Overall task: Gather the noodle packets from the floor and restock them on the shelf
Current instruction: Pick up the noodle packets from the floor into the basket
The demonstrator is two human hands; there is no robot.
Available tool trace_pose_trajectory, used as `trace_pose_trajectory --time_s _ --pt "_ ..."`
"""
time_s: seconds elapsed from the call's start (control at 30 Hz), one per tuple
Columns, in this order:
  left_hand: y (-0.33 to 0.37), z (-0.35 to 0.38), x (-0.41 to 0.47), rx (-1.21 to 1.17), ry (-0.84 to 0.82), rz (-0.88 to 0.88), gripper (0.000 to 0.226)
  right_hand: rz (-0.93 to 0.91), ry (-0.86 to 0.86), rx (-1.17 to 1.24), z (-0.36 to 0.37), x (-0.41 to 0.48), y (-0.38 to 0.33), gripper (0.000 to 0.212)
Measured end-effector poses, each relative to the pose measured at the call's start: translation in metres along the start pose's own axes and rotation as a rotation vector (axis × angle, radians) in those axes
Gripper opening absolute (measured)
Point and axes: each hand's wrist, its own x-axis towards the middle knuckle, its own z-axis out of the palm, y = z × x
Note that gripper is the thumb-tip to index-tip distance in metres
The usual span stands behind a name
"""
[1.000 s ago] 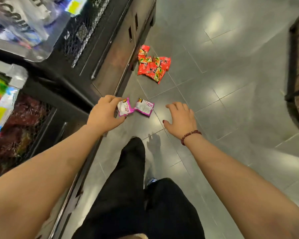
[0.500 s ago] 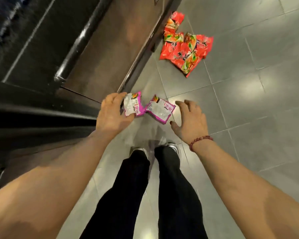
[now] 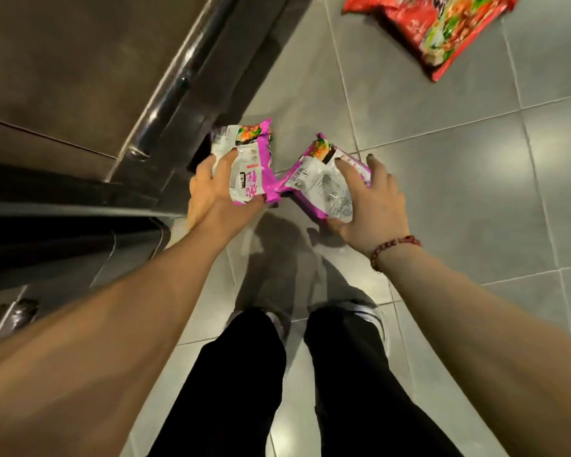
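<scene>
Head view, steeply down, floor (image 3: 442, 179) near.

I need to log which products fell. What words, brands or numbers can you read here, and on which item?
Left pink packet: large pink characters, blurred, unreadable.
Right pink packet: fine back-panel print, too small to read.
Red packets: dark lettering, cut off and blurred, unreadable.
Nothing else bears text.

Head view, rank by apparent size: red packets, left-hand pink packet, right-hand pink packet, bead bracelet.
1. Red packets: largest in view, though cropped by the top edge.
2-3. Left-hand pink packet and right-hand pink packet: look alike, both partly covered by fingers; not ranked.
4. Bead bracelet: smallest.
</scene>
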Motion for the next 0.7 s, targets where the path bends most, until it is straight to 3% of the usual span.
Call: trace_pose_trajectory --time_s 0.33,0.5,0.7 --pt "-0.024 0.068 0.048 0.087 0.110 -0.022 0.100 -0.052 -0.020 -0.098 0.060 0.057 0.026 0.114" --pt "-0.034 0.076 0.052 0.058 0.173 0.036 0.088 -0.028 0.056 -0.102 0.066 0.062 0.017 0.099" --pt "-0.026 0.045 0.028 0.065 0.104 0.118 0.082 0.064 0.076 0.027 0.053 0.040 0.009 0.093"
